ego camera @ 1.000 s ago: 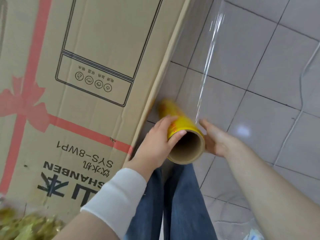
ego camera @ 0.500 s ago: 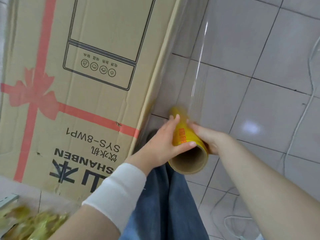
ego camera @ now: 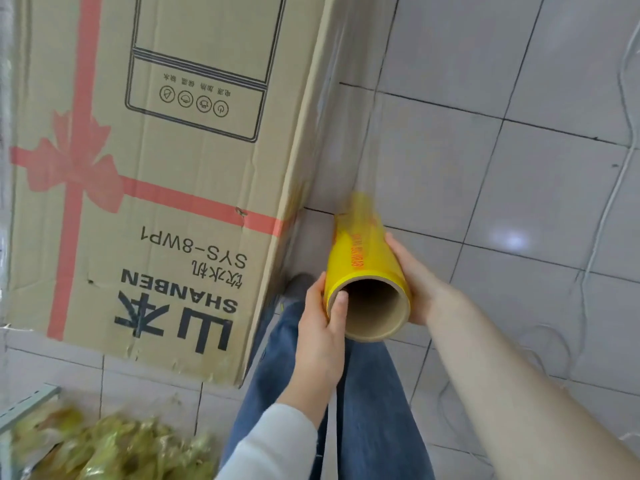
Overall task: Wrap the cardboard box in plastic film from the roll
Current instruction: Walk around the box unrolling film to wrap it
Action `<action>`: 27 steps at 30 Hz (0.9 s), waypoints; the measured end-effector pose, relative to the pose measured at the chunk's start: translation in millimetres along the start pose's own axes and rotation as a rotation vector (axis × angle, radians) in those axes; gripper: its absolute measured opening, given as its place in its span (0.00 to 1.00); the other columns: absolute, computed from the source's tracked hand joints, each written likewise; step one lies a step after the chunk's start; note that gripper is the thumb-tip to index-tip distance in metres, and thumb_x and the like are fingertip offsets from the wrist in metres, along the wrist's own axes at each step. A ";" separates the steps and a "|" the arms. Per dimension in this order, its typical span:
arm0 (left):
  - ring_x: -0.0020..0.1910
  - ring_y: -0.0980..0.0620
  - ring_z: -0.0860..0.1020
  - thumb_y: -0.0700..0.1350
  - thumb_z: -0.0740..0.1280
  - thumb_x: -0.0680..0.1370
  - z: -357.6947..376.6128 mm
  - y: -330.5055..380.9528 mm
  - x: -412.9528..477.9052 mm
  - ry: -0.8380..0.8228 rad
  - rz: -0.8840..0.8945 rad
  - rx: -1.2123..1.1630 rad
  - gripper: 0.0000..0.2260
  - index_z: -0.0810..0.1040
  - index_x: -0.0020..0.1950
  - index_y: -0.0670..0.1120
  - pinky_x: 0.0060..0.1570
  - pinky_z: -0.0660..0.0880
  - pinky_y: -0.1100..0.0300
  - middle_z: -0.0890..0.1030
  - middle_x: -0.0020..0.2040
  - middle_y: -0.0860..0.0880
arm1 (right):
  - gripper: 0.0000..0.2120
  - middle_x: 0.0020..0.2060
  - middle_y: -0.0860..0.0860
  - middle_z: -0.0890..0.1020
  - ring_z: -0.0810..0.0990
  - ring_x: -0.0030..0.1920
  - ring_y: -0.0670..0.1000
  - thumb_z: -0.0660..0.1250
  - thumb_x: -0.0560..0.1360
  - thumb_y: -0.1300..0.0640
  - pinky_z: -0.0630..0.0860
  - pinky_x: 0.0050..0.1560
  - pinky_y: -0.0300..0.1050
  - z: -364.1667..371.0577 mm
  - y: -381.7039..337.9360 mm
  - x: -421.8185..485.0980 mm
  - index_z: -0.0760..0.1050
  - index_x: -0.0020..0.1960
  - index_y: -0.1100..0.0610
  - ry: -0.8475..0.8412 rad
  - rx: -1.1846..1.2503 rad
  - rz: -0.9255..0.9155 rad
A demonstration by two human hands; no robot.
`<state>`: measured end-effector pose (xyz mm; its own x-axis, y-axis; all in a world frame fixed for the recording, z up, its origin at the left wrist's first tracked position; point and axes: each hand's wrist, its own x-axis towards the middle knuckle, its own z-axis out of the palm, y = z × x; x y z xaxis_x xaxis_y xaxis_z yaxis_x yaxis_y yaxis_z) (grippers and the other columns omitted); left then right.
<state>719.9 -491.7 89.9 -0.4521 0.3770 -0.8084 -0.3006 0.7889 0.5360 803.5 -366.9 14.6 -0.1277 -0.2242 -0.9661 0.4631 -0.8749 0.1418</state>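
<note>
The cardboard box (ego camera: 180, 188) stands on pale grey floor tiles (ego camera: 536, 185), with its printed, red-ribboned face toward you. Clear film (ego camera: 346, 133) runs along its right-hand edge down to the yellow roll (ego camera: 363, 261), which you hold near that edge, above your jeans (ego camera: 374, 410). Your left hand (ego camera: 320, 337) grips the near end, a fingertip hooked over the core's rim. Your right hand (ego camera: 415, 282) curls round the other side. A thin cable (ego camera: 623, 168) trails across the tiles at right, and a blurred golden heap (ego camera: 104, 445) lies lower left. Half a second ago both hands lay over the roll's top; they have since slid to its sides.
</note>
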 end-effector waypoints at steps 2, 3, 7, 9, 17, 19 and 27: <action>0.61 0.53 0.72 0.53 0.59 0.78 -9.5 -9.5 -2.1 -0.032 -0.061 0.050 0.21 0.65 0.69 0.49 0.58 0.67 0.64 0.75 0.61 0.50 | 0.33 0.44 0.58 0.84 0.83 0.43 0.56 0.57 0.72 0.30 0.77 0.40 0.47 6.4 12.0 6.2 0.74 0.62 0.56 0.032 0.003 0.016; 0.63 0.52 0.72 0.54 0.61 0.77 -17.5 -14.5 0.7 -0.073 -0.081 0.109 0.21 0.66 0.68 0.49 0.60 0.68 0.60 0.74 0.61 0.50 | 0.35 0.47 0.59 0.84 0.83 0.46 0.57 0.58 0.71 0.29 0.78 0.42 0.48 11.7 16.9 7.5 0.74 0.63 0.56 0.049 -0.010 0.028; 0.75 0.52 0.54 0.58 0.67 0.72 -46.3 -17.3 19.5 -0.278 -0.030 0.305 0.38 0.51 0.76 0.51 0.73 0.56 0.54 0.55 0.76 0.52 | 0.36 0.52 0.60 0.82 0.83 0.49 0.59 0.62 0.69 0.30 0.80 0.50 0.56 22.3 36.3 20.9 0.71 0.67 0.55 0.132 -0.100 0.057; 0.76 0.55 0.45 0.58 0.68 0.71 -45.9 -9.1 28.7 -0.454 0.086 0.440 0.43 0.45 0.77 0.51 0.73 0.49 0.56 0.46 0.77 0.54 | 0.28 0.47 0.59 0.83 0.82 0.46 0.58 0.60 0.73 0.33 0.79 0.51 0.53 24.6 42.4 17.0 0.75 0.59 0.56 0.103 -0.171 0.038; 0.70 0.51 0.65 0.57 0.65 0.74 -41.3 -20.7 24.6 -0.339 0.229 0.528 0.29 0.62 0.73 0.52 0.69 0.63 0.54 0.66 0.72 0.50 | 0.31 0.57 0.59 0.79 0.80 0.52 0.58 0.54 0.75 0.33 0.78 0.48 0.50 6.4 61.4 27.7 0.70 0.67 0.55 0.197 -0.029 -0.005; 0.67 0.52 0.69 0.57 0.64 0.75 -42.7 -41.2 10.4 -0.212 0.173 0.375 0.27 0.63 0.72 0.51 0.67 0.66 0.53 0.70 0.69 0.50 | 0.33 0.59 0.59 0.78 0.79 0.55 0.59 0.61 0.72 0.33 0.78 0.46 0.50 2.1 75.2 32.2 0.66 0.70 0.51 0.235 0.009 -0.034; 0.59 0.50 0.75 0.55 0.62 0.76 -33.6 -97.3 -45.4 -0.011 -0.093 0.226 0.20 0.68 0.65 0.49 0.51 0.67 0.62 0.77 0.55 0.51 | 0.30 0.52 0.58 0.82 0.82 0.46 0.55 0.58 0.75 0.34 0.78 0.40 0.46 19.2 115.7 39.0 0.69 0.68 0.52 0.024 0.029 -0.056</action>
<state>741.4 -601.8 82.6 -0.4222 0.3023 -0.8546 -0.1445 0.9083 0.3926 835.3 -485.1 -2.6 -0.1311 -0.1644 -0.9776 0.4302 -0.8979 0.0933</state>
